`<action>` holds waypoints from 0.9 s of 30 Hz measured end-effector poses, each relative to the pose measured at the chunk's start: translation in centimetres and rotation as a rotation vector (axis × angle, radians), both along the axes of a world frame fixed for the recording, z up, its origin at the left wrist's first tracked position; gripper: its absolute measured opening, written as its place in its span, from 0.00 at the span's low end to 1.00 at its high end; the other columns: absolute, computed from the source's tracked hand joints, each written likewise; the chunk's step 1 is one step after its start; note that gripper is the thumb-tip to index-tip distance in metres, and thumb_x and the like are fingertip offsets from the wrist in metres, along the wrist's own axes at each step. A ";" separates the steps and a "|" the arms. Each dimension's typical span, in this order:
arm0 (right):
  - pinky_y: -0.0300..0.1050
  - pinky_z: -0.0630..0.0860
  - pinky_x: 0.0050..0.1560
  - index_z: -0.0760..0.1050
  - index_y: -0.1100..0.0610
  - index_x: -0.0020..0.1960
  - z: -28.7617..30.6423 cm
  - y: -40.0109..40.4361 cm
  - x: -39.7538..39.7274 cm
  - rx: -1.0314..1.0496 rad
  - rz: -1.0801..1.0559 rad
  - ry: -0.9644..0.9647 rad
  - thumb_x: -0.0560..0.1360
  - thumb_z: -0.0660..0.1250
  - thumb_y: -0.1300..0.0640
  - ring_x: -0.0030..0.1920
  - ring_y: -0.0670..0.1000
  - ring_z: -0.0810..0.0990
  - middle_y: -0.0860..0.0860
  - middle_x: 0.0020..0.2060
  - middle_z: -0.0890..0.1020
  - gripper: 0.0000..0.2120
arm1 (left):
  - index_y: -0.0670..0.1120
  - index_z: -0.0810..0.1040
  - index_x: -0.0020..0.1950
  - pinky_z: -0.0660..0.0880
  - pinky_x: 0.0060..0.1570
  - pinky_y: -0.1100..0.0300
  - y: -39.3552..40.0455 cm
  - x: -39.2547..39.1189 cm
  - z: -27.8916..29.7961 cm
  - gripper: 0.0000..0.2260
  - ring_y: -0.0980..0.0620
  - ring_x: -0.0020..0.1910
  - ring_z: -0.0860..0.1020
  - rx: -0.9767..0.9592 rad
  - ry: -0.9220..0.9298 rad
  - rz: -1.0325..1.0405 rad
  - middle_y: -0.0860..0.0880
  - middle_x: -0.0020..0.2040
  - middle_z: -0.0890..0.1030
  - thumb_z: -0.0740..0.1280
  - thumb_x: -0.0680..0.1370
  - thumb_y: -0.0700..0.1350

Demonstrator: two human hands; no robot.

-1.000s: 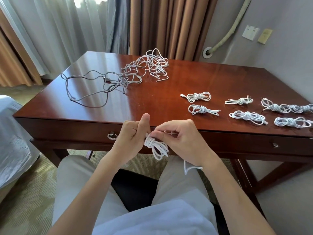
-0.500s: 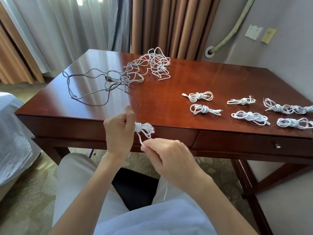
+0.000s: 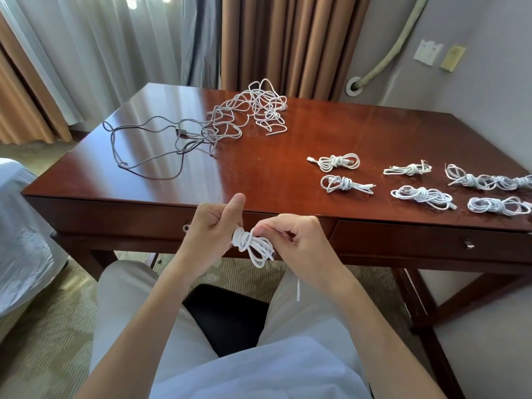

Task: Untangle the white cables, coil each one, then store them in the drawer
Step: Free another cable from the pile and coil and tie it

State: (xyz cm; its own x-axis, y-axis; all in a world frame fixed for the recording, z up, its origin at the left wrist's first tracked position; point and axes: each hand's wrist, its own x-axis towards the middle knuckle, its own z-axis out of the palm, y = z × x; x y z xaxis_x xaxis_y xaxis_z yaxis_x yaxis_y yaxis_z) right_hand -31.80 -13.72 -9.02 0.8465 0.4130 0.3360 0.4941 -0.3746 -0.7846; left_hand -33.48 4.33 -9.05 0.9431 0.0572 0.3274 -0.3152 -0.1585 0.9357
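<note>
Desk [image 3: 259,174]: I see a loose tangle of cables [image 3: 253,110] far left-centre, finished coils [image 3: 339,162] lined up on the right, drawer [image 3: 431,240] closed below them. Current coil [image 3: 253,246] sits off the desk, in front of its near edge, between both hands. Left hand [image 3: 213,228] is fisted round the wrapped waist, thumb up. Right hand [image 3: 299,240] pinches the loops, tail dangling beneath. My read: light, soft, springy cable, so loops will relax if released. I'd hold at the waist, never by a single loop.
</note>
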 end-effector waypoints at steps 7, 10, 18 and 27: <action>0.56 0.79 0.39 0.82 0.45 0.53 -1.4 1.3 -0.2 0.122 -0.064 -0.040 0.79 0.67 0.46 0.36 0.47 0.83 0.44 0.38 0.87 0.07 | 0.30 0.64 0.26 0.54 0.23 0.53 -0.5 -0.3 -0.1 0.31 0.47 0.21 0.60 -0.129 0.032 -0.007 0.34 0.21 0.63 0.58 0.82 0.51; 0.56 0.79 0.39 0.80 0.44 0.56 -1.0 1.5 -0.2 0.082 -0.109 -0.119 0.79 0.64 0.38 0.38 0.51 0.84 0.46 0.40 0.87 0.12 | 0.32 0.64 0.26 0.54 0.25 0.52 -0.6 -0.3 -0.3 0.34 0.44 0.22 0.57 -0.054 0.031 -0.046 0.35 0.22 0.61 0.59 0.84 0.54; 0.55 0.75 0.35 0.84 0.52 0.49 -1.5 1.3 0.3 0.038 -0.073 -0.149 0.81 0.65 0.42 0.33 0.55 0.77 0.49 0.33 0.83 0.16 | 0.44 0.63 0.23 0.54 0.23 0.60 -0.9 -0.9 -0.8 0.29 0.52 0.21 0.59 -0.141 0.092 -0.049 0.51 0.21 0.62 0.59 0.84 0.54; 0.55 0.82 0.44 0.77 0.50 0.64 -2.1 3.5 -2.8 -0.266 -0.059 -0.276 0.84 0.54 0.46 0.53 0.57 0.85 0.48 0.54 0.85 0.17 | 0.38 0.65 0.23 0.60 0.22 0.56 -1.4 1.0 -1.3 0.33 0.45 0.18 0.60 -0.372 0.049 0.494 0.41 0.19 0.63 0.59 0.85 0.55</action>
